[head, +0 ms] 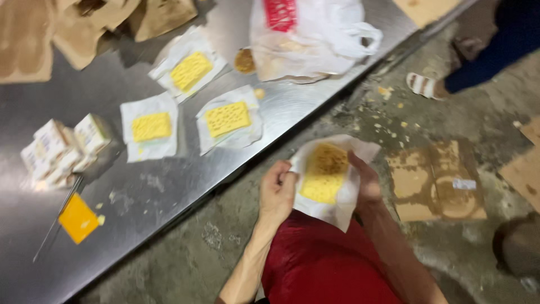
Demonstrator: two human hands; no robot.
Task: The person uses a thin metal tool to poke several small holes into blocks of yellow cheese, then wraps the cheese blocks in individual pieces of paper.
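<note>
Three yellow perforated slabs on white paper squares (228, 119) lie near the steel table's edge (185, 186). Off the table, left hand (277, 191) and right hand (365, 181) grip a fourth paper-wrapped yellow slab (323, 174).

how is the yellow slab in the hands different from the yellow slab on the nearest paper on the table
The held slab is up off the table, over the floor, gripped between the left hand and right hand; the table slab lies flat, untouched. The held slab has a brown patch on its upper part; the table slab is evenly yellow. Both are pitted rectangles on white paper.
</note>
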